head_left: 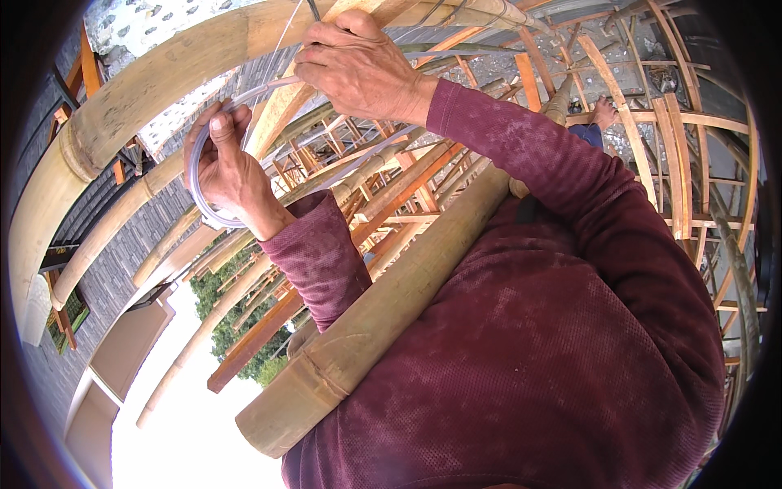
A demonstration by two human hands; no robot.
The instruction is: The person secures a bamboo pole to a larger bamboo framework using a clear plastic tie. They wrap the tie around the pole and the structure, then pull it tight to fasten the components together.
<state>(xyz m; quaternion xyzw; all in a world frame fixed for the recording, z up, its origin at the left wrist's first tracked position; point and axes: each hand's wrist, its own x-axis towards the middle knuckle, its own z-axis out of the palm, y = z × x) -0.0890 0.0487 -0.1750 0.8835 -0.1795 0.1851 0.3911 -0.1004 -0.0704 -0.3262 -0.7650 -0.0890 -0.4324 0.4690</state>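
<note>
Far left, thick tan curved bamboo pole (114, 102) arcs up across the top. Next, left hand (232, 171): fingers curled in together, thumb close, looks clamped on the clear, flexible plastic tube (195, 173). Tube loops round the outer side of that hand, then runs right toward the other hand. Centre top, right hand (358, 69): fingers bent and together, by a pale flat wooden beam (281, 122); contact hidden, can't tell whether it pinches the tube. Nearer, a straight greenish-tan bamboo pole (379, 306) lies across the front of the maroon shirt (505, 350). Beyond and below, reddish-brown timber frame (415, 183). Far right, a bare hand or foot (604, 112), can't tell which.

Risks, my judgement: tube could kink if the loop is pulled tight; could slip if the left fingers loosen; could snag on the beam's edge. Overreaching could upset balance, or knock the near pole.
</note>
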